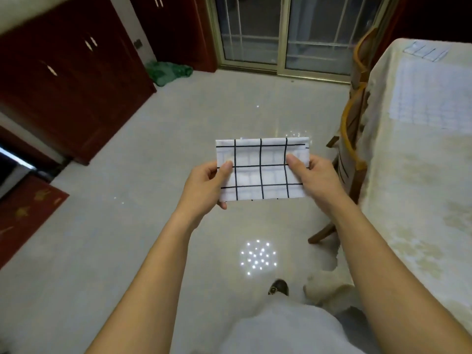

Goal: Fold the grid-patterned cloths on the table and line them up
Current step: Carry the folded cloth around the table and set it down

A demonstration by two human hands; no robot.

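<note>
Left hand (207, 185) pinches one short edge of the folded cloth (260, 169), thumb on the front face and fingers curled behind. Right hand (316, 175) grips the opposite short edge the same way. Neither hand holds anything else.

Cloth is in the air, clear of the surface (408, 200), just off its long edge and over the floor. It's folded down to a small rectangle, with layer ends showing at one top corner.

Handling, judged from the look:
- thin fabric, very light, limp, no stiffness of its own
- likely to sag or fall open if held by a single corner
- not fragile and grips easily, but the layers can slide on each other
- best hold is a pinch through all layers at both short edges, which keeps the stack square for setting down

On the surface, a spread cloth (429, 98) lies flat near its middle. A smaller cloth (426, 51) sits at its far end, too washed out to tell if it's folded.
</note>
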